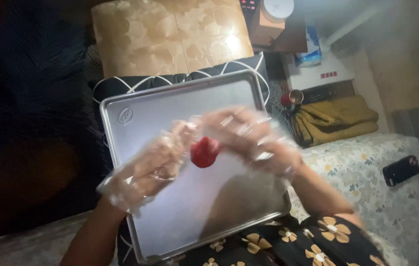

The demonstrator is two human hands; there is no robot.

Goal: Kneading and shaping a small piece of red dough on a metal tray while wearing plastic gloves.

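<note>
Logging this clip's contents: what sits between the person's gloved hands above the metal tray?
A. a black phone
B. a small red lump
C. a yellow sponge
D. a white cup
B: a small red lump sits between the left hand and right hand, both in clear plastic gloves, above the bare metal baking tray.
</note>
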